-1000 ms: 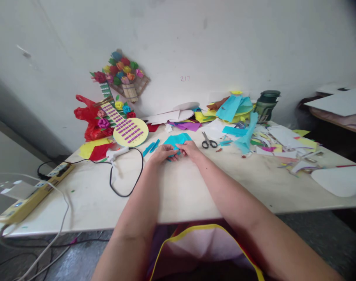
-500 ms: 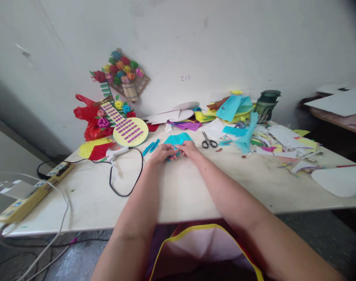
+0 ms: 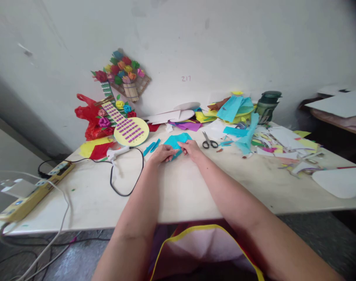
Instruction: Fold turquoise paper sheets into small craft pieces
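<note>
A piece of blue paper point(image 3: 175, 142) lies at the middle of the table, between and beyond my hands. My left hand point(image 3: 164, 153) is closed on its near left edge, fingers curled. My right hand point(image 3: 190, 149) pinches the paper's right side between thumb and forefinger. Two narrow folded blue strips point(image 3: 149, 148) rest just left of my left hand. To the right of my right hand lie scissors with black handles point(image 3: 209, 143), blades spread apart.
A white glue gun point(image 3: 118, 153) with a looped black cord and a yellow power strip point(image 3: 39, 191) are at the left. Behind stands a yellow paper guitar point(image 3: 131, 132). Paper scraps point(image 3: 278, 144) and a green bottle point(image 3: 267, 107) are at the right.
My hands have moved slightly apart, my right hand a little to the right. More of the blue paper shows between them.
</note>
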Motion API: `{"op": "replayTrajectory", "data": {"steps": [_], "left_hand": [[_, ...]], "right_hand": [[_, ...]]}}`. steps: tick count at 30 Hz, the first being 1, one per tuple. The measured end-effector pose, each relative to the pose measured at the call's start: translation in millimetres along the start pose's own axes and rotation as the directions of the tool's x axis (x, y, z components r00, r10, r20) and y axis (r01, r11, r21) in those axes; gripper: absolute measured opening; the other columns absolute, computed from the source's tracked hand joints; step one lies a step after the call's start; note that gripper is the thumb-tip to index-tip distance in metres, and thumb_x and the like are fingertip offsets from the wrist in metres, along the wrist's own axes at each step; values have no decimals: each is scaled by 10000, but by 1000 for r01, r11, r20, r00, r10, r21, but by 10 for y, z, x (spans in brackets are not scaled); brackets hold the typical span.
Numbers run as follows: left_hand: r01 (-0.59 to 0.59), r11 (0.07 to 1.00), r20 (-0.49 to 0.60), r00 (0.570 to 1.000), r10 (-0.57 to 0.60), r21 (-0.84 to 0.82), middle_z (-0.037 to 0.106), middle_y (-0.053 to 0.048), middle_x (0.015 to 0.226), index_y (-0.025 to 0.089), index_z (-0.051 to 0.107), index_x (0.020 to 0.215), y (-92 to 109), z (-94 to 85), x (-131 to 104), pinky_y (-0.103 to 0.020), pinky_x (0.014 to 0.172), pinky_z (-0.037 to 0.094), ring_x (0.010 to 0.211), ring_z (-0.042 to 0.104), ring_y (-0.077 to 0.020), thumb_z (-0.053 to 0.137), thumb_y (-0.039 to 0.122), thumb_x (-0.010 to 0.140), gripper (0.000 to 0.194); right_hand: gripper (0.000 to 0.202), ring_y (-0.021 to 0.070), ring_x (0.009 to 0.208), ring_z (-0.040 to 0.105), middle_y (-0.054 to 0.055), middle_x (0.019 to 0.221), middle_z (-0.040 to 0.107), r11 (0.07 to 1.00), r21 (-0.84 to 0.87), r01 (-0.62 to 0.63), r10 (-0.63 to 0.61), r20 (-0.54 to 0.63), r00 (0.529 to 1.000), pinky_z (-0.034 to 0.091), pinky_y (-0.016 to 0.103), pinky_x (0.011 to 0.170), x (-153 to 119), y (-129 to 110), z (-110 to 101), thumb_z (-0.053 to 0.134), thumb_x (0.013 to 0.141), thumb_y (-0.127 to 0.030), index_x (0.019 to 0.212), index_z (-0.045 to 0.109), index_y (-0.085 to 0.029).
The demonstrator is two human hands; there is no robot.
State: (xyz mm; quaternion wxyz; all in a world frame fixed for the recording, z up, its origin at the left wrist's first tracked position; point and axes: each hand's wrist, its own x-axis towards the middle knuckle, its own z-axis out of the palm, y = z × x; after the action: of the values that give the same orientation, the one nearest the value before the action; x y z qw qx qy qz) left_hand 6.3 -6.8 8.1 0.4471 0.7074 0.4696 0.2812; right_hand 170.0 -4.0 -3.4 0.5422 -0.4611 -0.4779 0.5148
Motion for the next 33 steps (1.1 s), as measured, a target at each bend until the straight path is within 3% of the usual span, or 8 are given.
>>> {"op": "replayTrajectory", "data": {"steps": [6, 11, 13, 18, 21, 25, 29, 33], "left_hand": [[4, 994, -57, 998, 2, 109, 466, 7, 376, 166, 506, 492, -15, -4, -9, -211, 374, 249, 329, 359, -60, 572, 624, 719, 516], [-115, 992, -295, 947, 123, 47, 531, 22, 482, 158, 569, 648, -3, 3, 29, -195, 425, 326, 433, 463, -76, 646, 579, 681, 429], [-143, 990, -336, 932, 137, 6, 536, 30, 516, 154, 596, 713, 23, 10, 35, -192, 423, 333, 453, 486, -77, 697, 528, 652, 392], [-136, 973, -247, 965, 88, -185, 509, 70, 473, 153, 599, 891, 91, 30, 9, -198, 333, 225, 317, 379, -49, 741, 444, 620, 422], [-132, 967, -188, 978, 91, -220, 536, 75, 479, 147, 587, 940, 110, 29, -6, -194, 321, 186, 290, 326, -28, 755, 412, 610, 456], [-111, 968, -147, 986, 79, -223, 617, 44, 568, 135, 579, 968, 118, 21, -5, -192, 324, 205, 295, 342, -18, 755, 347, 619, 445], [-87, 974, -124, 990, 62, -209, 572, 65, 504, 123, 581, 952, 118, 19, 5, -191, 326, 211, 284, 350, -24, 744, 285, 631, 394], [-92, 968, -133, 989, 62, -232, 586, 47, 492, 117, 571, 1001, 127, 28, 4, -186, 367, 322, 340, 482, -71, 747, 301, 634, 447]], "right_hand": [[360, 50, 344, 358, -52, 379, 449, 1000, 11, 11, -11, -18, 1000, 319, 195, 362, -10, -28, -17, 714, 651, -321, 496, 417, -189], [344, 47, 340, 357, -50, 395, 458, 1000, 8, 14, -14, -21, 1000, 310, 190, 354, 29, -1, -28, 701, 664, -315, 500, 428, -184], [337, 47, 343, 366, -48, 404, 465, 1000, 10, 20, -19, -24, 1000, 317, 190, 357, 47, 19, -29, 701, 664, -315, 500, 437, -182], [329, 44, 346, 370, -49, 414, 473, 999, 14, 51, -50, -27, 998, 322, 187, 364, 31, 18, -14, 705, 658, -315, 493, 457, -176], [328, 45, 352, 368, -48, 408, 475, 998, 8, 59, -59, -18, 998, 318, 186, 366, -2, -7, 10, 711, 651, -310, 490, 460, -174], [329, 48, 357, 371, -43, 405, 479, 997, -33, 67, -68, -18, 998, 315, 190, 367, -21, -11, 35, 713, 650, -306, 479, 467, -171], [338, 56, 365, 381, -43, 410, 489, 984, -167, 58, -68, -54, 996, 321, 199, 373, -9, 21, 42, 722, 640, -297, 465, 460, -173], [349, 60, 378, 391, -45, 409, 489, 970, -221, 98, -115, -66, 991, 323, 200, 382, 5, 53, 47, 734, 622, -315, 457, 462, -174]]}}
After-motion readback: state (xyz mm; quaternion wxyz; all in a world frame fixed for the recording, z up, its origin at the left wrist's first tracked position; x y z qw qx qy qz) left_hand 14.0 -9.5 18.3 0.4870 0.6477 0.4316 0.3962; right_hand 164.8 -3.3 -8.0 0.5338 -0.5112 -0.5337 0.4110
